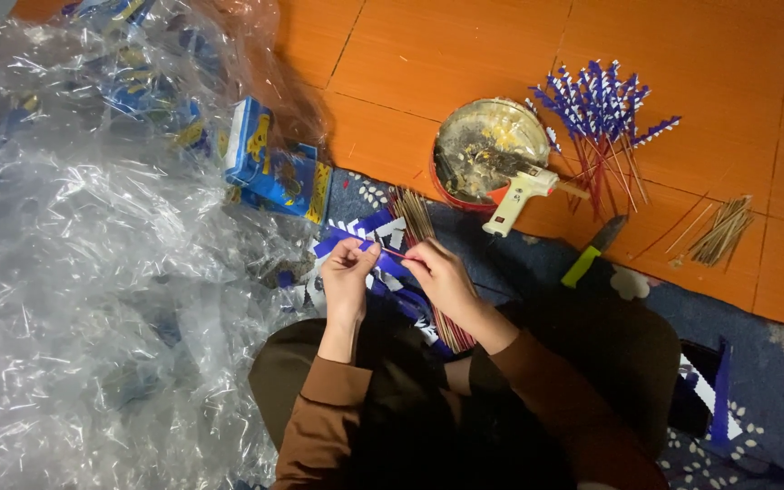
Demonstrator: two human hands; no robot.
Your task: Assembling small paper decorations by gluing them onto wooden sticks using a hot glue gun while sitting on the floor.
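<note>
**Paper Flag Going onto a Stick**

While the person sits on the floor, the left hand (348,272) pinches a blue-and-white paper strip (360,243) and the right hand (439,272) grips a thin stick (398,255) against it (mid-wrap, I'd judge). Next calls for glue: the glue gun (521,197) rests on a round tin (487,150), finished flags (602,113) beyond.

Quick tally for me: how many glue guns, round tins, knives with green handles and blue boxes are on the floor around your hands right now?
Glue gun: 1
Round tin: 1
Knife with green handle: 1
Blue boxes: 2 clearly seen; more may be under the plastic sheeting
Total: 5
</note>
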